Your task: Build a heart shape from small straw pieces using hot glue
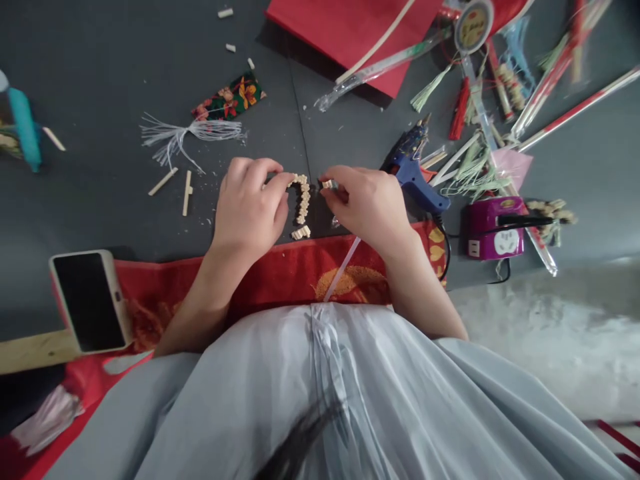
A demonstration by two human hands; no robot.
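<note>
My left hand (pixel 253 203) is closed, its thumb and forefinger pinching the upper end of a curved strip of small beige ridged pieces (pixel 304 199). The strip hooks over and hangs down toward me. Just below its lower end lies a separate short beige ridged piece (pixel 301 233) on the dark table. To the right, my right hand (pixel 373 203) is closed in a pinch on a small beige piece (pixel 327 185), apart from the strip. The fingers partly hide both held things.
A blue glue gun (pixel 417 177) lies right of my right hand, near a purple power socket (pixel 495 227). Tassels, tubes and a spool (pixel 474 27) crowd the right. A white tassel (pixel 193 137), patterned cloth (pixel 233 98) and phone (pixel 91 300) are left; a red bag (pixel 345 40) is behind.
</note>
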